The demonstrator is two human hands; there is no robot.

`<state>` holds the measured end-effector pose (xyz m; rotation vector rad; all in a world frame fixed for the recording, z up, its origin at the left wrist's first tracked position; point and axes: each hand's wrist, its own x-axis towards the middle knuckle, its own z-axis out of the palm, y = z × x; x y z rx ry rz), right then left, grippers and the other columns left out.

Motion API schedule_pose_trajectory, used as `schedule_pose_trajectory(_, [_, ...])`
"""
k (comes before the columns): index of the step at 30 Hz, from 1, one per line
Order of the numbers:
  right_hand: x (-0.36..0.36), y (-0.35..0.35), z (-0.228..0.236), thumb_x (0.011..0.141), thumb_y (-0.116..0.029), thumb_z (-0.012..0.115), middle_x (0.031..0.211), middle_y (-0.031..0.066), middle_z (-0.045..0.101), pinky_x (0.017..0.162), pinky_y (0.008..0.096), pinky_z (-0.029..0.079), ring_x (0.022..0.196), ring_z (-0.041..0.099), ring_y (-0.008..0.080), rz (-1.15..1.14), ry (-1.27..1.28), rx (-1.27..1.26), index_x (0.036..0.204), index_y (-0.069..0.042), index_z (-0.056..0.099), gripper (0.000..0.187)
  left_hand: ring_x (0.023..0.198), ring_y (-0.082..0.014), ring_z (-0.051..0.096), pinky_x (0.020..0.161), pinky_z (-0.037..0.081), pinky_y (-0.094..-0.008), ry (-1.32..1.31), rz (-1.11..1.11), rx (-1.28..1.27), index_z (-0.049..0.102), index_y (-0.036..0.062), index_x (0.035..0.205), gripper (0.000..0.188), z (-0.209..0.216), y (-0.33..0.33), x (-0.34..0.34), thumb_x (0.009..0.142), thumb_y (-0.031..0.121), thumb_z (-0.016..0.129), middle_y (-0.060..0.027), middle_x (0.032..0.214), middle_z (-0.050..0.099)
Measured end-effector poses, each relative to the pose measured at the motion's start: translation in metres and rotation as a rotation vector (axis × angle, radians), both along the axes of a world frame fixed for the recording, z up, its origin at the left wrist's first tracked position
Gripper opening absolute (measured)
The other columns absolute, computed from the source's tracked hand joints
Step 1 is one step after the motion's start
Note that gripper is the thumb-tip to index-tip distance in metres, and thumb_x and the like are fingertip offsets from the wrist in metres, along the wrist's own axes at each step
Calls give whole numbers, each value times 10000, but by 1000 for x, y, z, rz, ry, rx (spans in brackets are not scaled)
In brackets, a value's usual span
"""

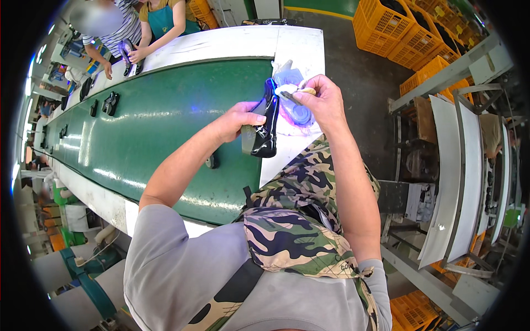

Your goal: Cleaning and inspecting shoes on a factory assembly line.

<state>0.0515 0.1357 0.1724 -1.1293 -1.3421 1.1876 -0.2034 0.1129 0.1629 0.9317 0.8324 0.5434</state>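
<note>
A glossy black shoe [266, 138] is gripped in my left hand [238, 120], thumb across its side, over the right end of the green belt. My right hand [321, 98] pinches a small white wad [287, 91], which looks like cloth, close to the upper end of the shoe. Something thin and yellowish also shows between those fingers; its kind is unclear. Below the right hand, a translucent bluish round container or wrapping [298, 114] lies on the white tabletop [302, 44], lit by violet light.
The green conveyor belt [154, 121] carries several dark shoes, among them one pair [111, 103] farther left. Across it, a person in a striped top and one in a teal apron [161, 25] handle shoes. Orange crates [381, 27] stand back right; a metal rack with white boards [441, 182] is at right.
</note>
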Motion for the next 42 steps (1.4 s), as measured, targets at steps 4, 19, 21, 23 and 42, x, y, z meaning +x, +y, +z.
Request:
schedule_pose_trajectory(4, [-2, 12, 3, 815, 14, 773, 817, 25, 645, 679, 245, 507, 744, 615, 95, 7, -34, 28, 887, -18, 608, 183, 942, -166, 686, 888, 543, -324, -43, 32, -21, 604, -14, 1257, 534, -3, 9, -1, 820, 255, 752, -72, 1064, 698])
schedule_pose_trajectory(19, [-7, 1, 12, 801, -8, 798, 779, -46, 563, 644, 222, 433, 713, 508, 49, 170, 38, -20, 870, -48, 610, 204, 919, -231, 709, 884, 566, -403, -113, 231, -189, 645, 11, 1156, 416, -10, 28, -9, 879, 313, 720, -109, 1022, 720])
schedule_pose_trajectory(21, [-7, -1, 14, 798, -5, 800, 777, -53, 551, 642, 223, 430, 712, 494, 46, 220, 89, -83, 856, -52, 596, 217, 913, -235, 712, 886, 566, -405, -113, 242, -185, 644, 14, 1151, 405, -10, 28, -9, 888, 315, 710, -109, 1023, 721])
schedule_pose_trajectory(23, [-6, -2, 17, 799, -3, 798, 780, -52, 553, 642, 222, 427, 712, 492, 45, 228, 79, -91, 854, -53, 594, 218, 915, -237, 713, 894, 566, -413, -124, 273, -203, 641, 17, 1159, 397, -13, 28, -10, 899, 311, 701, -111, 1028, 721])
schedule_pose_trajectory(42, [7, -21, 10, 768, 20, 779, 1022, 94, 703, 879, 302, 484, 954, 628, 145, 180, -57, 206, 844, -50, 559, 242, 660, -176, 694, 409, 492, -222, -208, 450, -443, 637, 131, 1242, 387, -29, 17, 7, 1008, 417, 522, -73, 985, 732])
